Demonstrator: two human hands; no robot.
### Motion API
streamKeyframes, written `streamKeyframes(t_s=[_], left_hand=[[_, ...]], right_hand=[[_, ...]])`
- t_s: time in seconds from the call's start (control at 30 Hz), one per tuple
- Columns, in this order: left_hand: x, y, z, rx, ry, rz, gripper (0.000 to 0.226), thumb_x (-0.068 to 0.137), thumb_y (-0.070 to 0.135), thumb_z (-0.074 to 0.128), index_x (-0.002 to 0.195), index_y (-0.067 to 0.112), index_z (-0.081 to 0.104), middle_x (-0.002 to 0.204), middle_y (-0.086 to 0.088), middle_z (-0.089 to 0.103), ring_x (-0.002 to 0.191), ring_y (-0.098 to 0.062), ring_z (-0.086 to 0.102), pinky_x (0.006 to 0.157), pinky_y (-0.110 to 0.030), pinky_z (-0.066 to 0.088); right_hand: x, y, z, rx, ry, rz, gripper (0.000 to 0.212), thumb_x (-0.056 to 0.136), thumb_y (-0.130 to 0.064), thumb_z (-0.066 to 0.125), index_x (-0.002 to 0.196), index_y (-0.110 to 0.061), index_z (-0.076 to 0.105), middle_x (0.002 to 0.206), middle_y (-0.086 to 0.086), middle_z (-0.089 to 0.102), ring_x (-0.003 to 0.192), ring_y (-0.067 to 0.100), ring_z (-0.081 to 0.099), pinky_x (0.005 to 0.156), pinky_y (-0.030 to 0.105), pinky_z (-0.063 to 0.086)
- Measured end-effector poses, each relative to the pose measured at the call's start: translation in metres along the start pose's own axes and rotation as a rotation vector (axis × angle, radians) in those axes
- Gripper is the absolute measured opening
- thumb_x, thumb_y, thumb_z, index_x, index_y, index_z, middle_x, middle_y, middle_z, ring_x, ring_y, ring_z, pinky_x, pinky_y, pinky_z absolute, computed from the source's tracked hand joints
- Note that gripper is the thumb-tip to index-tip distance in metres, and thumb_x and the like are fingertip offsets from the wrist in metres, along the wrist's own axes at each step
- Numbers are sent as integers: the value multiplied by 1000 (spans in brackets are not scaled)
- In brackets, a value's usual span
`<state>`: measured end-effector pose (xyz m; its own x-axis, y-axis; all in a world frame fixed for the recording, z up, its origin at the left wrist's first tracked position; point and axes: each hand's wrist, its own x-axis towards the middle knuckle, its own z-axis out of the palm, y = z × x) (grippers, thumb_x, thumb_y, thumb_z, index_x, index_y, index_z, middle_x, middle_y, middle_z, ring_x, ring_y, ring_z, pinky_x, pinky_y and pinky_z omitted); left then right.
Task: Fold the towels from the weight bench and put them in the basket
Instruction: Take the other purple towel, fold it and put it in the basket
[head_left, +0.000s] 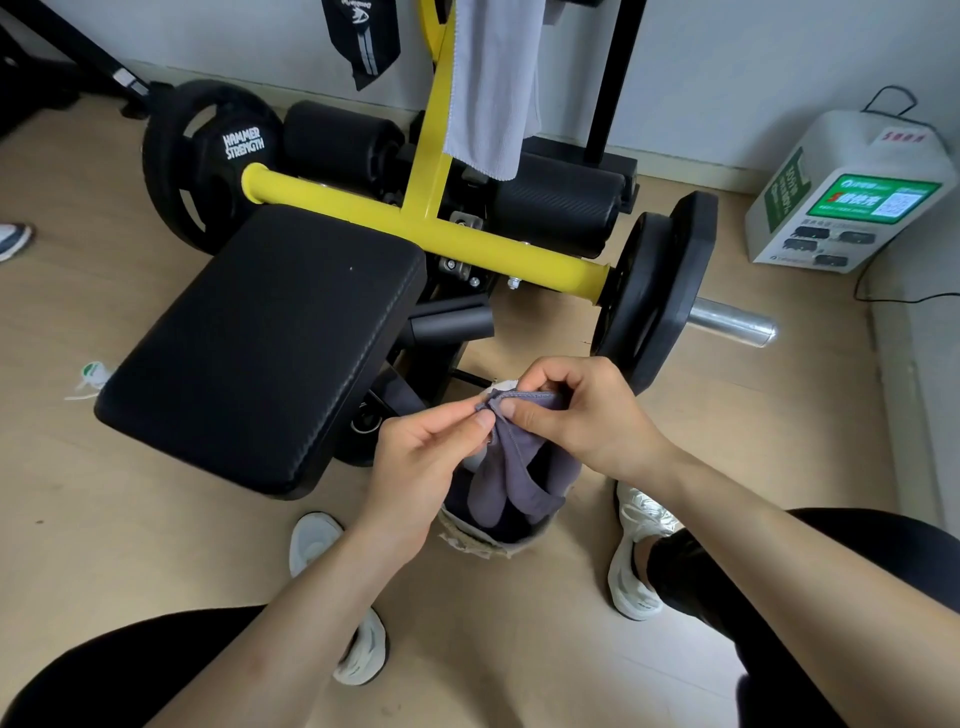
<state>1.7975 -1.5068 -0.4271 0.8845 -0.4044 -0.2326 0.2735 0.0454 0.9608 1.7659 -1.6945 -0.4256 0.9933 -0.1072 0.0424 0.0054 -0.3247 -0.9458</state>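
Note:
A purple-grey towel (511, 470) hangs bunched between my hands, its lower part drooping into the basket (480, 540) on the floor between my feet. My left hand (421, 462) pinches the towel's stitched edge with thumb and forefinger. My right hand (576, 415) grips the same top edge just beside it, fingers curled over the hem. A light grey towel (491, 88) hangs from the yellow frame (431, 171) of the weight bench, above the black seat pad (270, 343).
Black weight plates (205, 166) stand at the left and weight plates (657, 291) sit on the right bar end. A white charging station (852, 202) sits at the right wall. My white shoes (636, 551) flank the basket. A black wrist wrap (361, 36) hangs at top.

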Motion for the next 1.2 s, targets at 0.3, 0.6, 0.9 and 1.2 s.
streamKeyframes(t_s=[0.3,0.6,0.9,1.2], left_hand=[[-2,3,0,17,-32,29,21,87,13,72,107,12,77,100,-4,81,100,-14,75,89,-26,58],[8,-4,-19,331,16,188,12,98,8,65,103,12,76,96,1,79,93,-8,73,82,-20,56],[18,-1,-50,679,102,340,8,99,20,56,100,22,64,91,11,70,83,-8,66,74,-20,50],[19,-2,-65,696,238,359,12,102,24,53,102,31,62,95,10,70,85,-11,69,79,-55,59]], right_hand=[[-2,0,1,-133,28,-114,18,80,-17,84,73,-23,69,73,0,70,69,17,65,64,43,54],[3,9,-15,-302,-144,-41,16,75,-14,86,78,-12,71,73,-4,65,67,10,57,62,24,46],[-9,26,-69,-576,-240,152,20,75,-27,87,75,-19,69,72,-3,67,73,20,62,71,38,53],[-27,46,-108,-820,-165,425,19,77,-39,83,82,-28,69,106,-4,62,104,25,52,86,36,43]])
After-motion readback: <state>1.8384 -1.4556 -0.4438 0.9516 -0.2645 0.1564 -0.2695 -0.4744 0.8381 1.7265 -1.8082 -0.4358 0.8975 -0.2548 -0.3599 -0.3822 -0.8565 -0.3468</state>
